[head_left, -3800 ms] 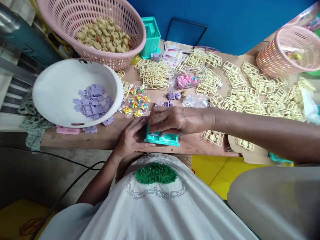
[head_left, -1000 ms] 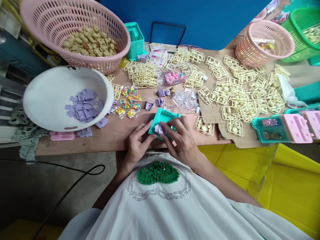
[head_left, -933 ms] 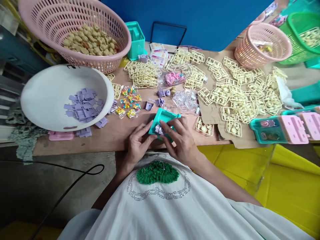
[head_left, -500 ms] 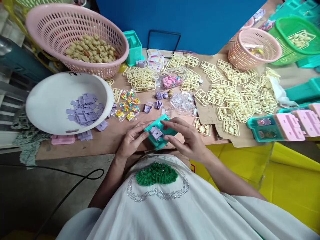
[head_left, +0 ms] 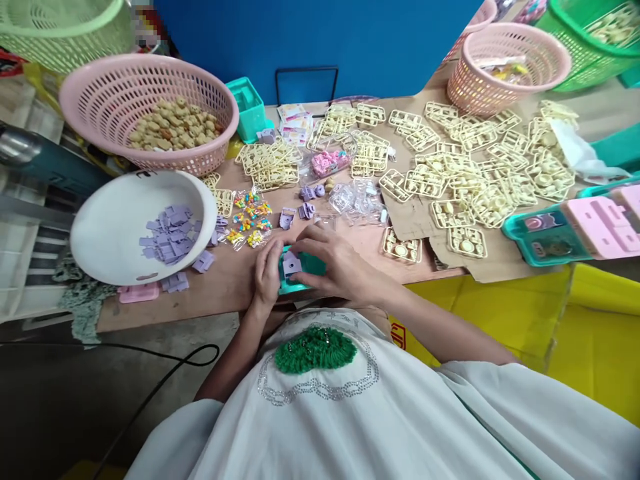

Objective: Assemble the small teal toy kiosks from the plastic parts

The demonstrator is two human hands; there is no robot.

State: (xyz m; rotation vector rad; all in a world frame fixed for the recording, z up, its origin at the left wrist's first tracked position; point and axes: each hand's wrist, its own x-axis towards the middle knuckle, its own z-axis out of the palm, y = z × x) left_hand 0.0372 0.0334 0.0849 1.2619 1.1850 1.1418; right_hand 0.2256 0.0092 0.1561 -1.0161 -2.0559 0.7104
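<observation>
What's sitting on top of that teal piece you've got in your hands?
A small purple part sits on the teal piece, which the left hand and right hand grip. The right hand covers the piece's right side, so anything there is hidden.

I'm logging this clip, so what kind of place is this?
Probably a small toy-assembly workbench: cream part frames cover the table, a white bowl holds purple pieces, and both hands grip a teal toy part.

Wooden table (head_left: 235,280), white bowl (head_left: 110,227), pink basket (head_left: 100,100), cream part frames (head_left: 450,180)
</observation>
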